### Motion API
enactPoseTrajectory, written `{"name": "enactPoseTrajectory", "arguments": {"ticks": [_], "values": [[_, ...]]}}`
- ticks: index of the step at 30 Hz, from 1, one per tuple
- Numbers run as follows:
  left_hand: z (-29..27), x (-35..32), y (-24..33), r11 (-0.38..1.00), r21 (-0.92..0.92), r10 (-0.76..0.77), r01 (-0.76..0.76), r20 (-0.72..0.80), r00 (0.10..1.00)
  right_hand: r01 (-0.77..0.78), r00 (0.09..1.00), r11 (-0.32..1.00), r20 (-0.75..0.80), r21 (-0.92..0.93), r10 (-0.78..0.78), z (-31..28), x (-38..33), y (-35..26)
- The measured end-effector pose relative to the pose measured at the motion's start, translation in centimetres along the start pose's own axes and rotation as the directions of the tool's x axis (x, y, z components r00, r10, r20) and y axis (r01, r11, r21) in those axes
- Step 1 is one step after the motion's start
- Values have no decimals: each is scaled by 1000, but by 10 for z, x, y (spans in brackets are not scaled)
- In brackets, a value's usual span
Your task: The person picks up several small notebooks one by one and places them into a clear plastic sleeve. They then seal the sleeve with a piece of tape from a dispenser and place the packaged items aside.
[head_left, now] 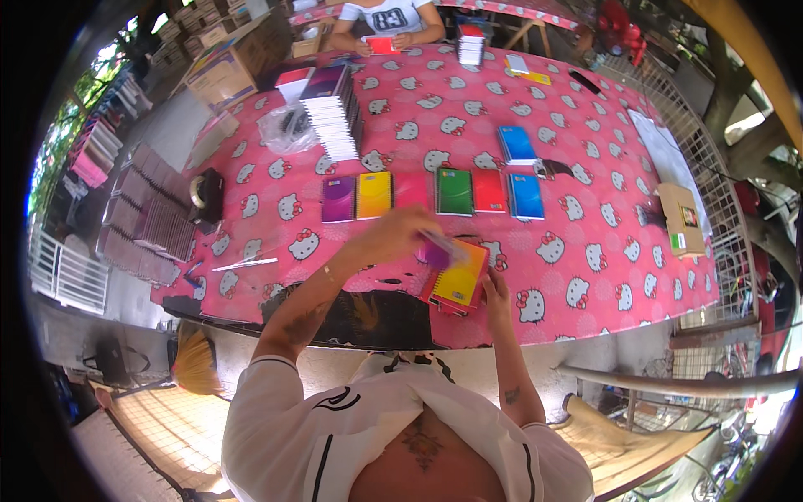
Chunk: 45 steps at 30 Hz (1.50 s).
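Left arm stretched forward over the bench, left hand closed around a blurred purple notebook, carried just above the near stack. Right hand low at the bench edge, fingers up against the yellow spiral notebook topping that small stack; whether it grips or merely steadies, I cannot tell. Beyond the hands, a row of coloured notebooks lies flat on the pink patterned cloth. Far across, another person's hands hold a red notebook.
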<state>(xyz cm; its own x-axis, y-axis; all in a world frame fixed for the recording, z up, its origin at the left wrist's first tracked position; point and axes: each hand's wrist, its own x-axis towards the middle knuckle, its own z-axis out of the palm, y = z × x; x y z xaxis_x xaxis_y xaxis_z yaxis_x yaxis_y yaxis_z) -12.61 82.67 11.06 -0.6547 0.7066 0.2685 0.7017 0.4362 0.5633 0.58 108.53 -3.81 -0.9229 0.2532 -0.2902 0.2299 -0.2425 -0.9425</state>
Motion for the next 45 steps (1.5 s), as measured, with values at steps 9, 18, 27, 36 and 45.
{"name": "enactPoseTrajectory", "arguments": {"ticks": [9,18,27,36,45], "values": [[121,12,28,977,73,-166,199,-320,933,-169,985,984,-29,-64,167,2,15,-19],[103,-107,3,464,-836,-537,293,-2,844,-282,940,955,225,90,256,89,-19,-39],[27,-222,11,960,-26,258,-279,-306,916,-362,839,907,499,217,216,161,-75,-15],[50,-253,-66,590,-807,-287,33,-171,942,342,869,932,337,117,-362,243,-107,55],[39,-249,-74,663,-744,-316,84,-177,932,507,811,861,312,47,-494,260,-101,59]]}}
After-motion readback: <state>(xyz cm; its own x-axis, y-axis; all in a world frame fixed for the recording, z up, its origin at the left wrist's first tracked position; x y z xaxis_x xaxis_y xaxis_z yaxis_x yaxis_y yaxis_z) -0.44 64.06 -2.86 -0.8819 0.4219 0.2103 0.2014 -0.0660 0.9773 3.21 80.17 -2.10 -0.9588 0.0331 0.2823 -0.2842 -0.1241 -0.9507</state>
